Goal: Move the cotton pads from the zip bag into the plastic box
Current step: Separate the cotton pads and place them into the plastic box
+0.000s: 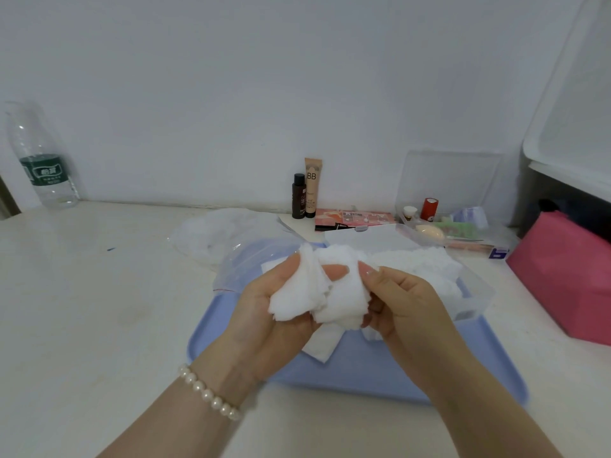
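Both hands hold a bunch of white cotton pads point(334, 292) over a blue tray point(380, 368). My left hand point(281, 309) grips the bunch from the left, its thumb lying across the pads. My right hand point(396, 299) pinches the bunch's right side. The clear zip bag point(254, 266) lies flat on the tray's far left corner. The clear plastic box point(476, 289) stands on the tray behind my right hand, its lid point(363, 236) open at the back, with more pads point(426, 262) inside. Some loose pads point(322, 345) lie on the tray under my hands.
A water bottle point(41, 160) stands far left. A dark bottle point(298, 196) and a BB tube point(312, 186) stand by the wall beside a flat pink palette point(353, 219). A clear organiser box point(453, 223) of cosmetics and a pink box point(565, 276) are on the right.
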Tool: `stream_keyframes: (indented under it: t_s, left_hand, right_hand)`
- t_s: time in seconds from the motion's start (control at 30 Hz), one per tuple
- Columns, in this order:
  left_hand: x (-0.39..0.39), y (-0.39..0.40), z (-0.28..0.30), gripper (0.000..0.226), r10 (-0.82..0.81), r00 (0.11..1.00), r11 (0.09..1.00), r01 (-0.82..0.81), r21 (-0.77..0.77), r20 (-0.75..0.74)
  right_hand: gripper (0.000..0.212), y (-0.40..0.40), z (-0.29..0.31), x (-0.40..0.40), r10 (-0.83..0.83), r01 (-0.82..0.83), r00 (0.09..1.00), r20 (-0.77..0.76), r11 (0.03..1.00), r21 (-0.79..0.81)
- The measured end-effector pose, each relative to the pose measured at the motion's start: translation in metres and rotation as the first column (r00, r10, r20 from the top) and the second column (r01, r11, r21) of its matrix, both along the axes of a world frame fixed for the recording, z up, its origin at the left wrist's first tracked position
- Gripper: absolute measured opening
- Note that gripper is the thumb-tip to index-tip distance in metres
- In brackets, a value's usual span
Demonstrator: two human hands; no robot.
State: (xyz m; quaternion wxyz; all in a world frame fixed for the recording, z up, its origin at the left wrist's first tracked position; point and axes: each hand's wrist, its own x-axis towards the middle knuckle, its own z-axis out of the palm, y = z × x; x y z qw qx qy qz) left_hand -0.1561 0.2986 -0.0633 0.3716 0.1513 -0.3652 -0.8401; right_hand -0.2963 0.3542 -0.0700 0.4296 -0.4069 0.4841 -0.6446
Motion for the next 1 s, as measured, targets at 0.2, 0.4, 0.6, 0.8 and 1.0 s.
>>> stream_keyframes:
  t_s: [0.2,0.4,0.6,0.8,1.0]
  left_hand:
    - [-0.001,-0.001,-0.007,0.044,0.141,0.984,0.984,-0.128,-0.123,0.104]
    - [-0.003,-0.004,-0.018,0.037,0.436,0.863,0.849,-0.300,-0.435,0.255]
    - [-0.008,0.001,-0.012,0.041,0.267,0.955,0.951,-0.239,-0.197,0.131]
    - [0.004,-0.002,-0.008,0.031,0.049,0.999,0.994,-0.046,-0.101,0.024]
    - [0.003,0.000,-0.010,0.047,-0.082,0.989,0.978,0.104,-0.182,0.123]
  right_hand:
    - [0.021,0.004,0.006,0.000,0.025,-0.025,0.998,0.055,1.000,-0.001]
    - [0.017,0.004,0.006,-0.001,-0.228,0.226,0.973,-0.040,0.973,-0.055]
    - [0.018,0.005,0.007,0.002,-0.247,0.239,0.963,-0.110,0.968,-0.083]
    - [0.013,0.004,0.009,-0.002,-0.334,0.322,0.938,-0.091,0.939,-0.125]
    - [0.012,0.007,0.010,0.004,-0.322,0.289,0.919,-0.230,0.943,-0.166]
